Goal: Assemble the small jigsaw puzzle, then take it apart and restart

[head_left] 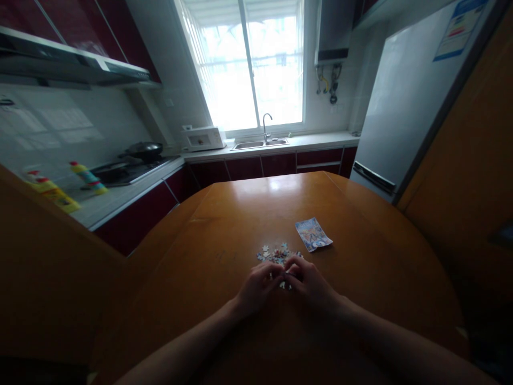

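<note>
Forearms enter from the bottom edge and converge at table centre. Left hand (pixel 256 286) and right hand (pixel 308 283) meet fingertip to fingertip, fingers curled narrow, pinching at something small between them; it looks like a puzzle piece or two, but the shape is too small and dark to confirm.

Puzzle pieces (pixel 276 254) lie in a loose scatter touching the fingertips and spreading just beyond them, away from the person. A few pale pieces show under and between the fingers. The scatter's long axis runs roughly left to right. Both hands sit equally near it; neither has the advantage.

Picture card (pixel 313 234), a small printed sheet, lies flat just past the scatter, forward and to the right, so nearer the right hand. Its long axis is angled diagonally to the table edge. It does not touch the pieces.

Table (pixel 224 224) is round, wooden, glossy.

Further out: counter with sink (pixel 260 143) under the window, stove with pan (pixel 144 151) at left, fridge (pixel 404 107) at right.
</note>
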`<move>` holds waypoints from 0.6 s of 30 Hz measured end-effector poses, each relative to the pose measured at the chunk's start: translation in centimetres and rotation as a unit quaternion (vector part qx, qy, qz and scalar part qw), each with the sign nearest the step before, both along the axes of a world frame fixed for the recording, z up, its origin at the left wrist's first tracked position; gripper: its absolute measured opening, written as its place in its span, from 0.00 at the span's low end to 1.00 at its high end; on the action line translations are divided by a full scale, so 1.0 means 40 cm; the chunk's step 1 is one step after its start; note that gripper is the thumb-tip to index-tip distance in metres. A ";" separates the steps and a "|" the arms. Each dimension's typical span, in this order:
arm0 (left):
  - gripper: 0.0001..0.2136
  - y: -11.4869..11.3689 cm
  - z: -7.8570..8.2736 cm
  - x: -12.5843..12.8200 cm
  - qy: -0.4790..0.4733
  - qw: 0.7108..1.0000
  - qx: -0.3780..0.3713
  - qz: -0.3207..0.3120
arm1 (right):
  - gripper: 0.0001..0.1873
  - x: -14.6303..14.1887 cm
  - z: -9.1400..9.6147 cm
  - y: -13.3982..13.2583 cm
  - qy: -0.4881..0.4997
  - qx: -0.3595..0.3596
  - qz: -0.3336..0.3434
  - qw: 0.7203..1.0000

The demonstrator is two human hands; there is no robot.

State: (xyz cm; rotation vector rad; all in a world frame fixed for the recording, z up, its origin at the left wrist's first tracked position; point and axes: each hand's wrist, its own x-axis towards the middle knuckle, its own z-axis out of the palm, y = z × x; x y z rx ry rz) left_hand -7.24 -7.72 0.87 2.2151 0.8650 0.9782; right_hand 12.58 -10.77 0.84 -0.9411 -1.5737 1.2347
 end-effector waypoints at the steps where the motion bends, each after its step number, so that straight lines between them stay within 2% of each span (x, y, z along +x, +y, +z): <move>1: 0.08 -0.002 0.002 0.001 -0.005 1.000 -0.001 0.005 | 0.10 -0.001 -0.003 0.001 0.001 -0.001 -0.007 1.000; 6: 0.09 -0.006 0.015 0.004 -0.036 0.998 -0.033 0.035 | 0.12 -0.002 -0.002 0.006 0.011 0.008 -0.027 1.000; 14: 0.14 0.001 -0.002 -0.002 -0.100 0.983 -0.152 -0.011 | 0.20 0.004 0.017 0.008 0.106 -0.067 0.037 0.991; 18: 0.13 0.002 -0.002 -0.001 -0.142 0.977 -0.161 -0.013 | 0.20 0.004 0.025 0.008 0.102 -0.059 0.016 0.993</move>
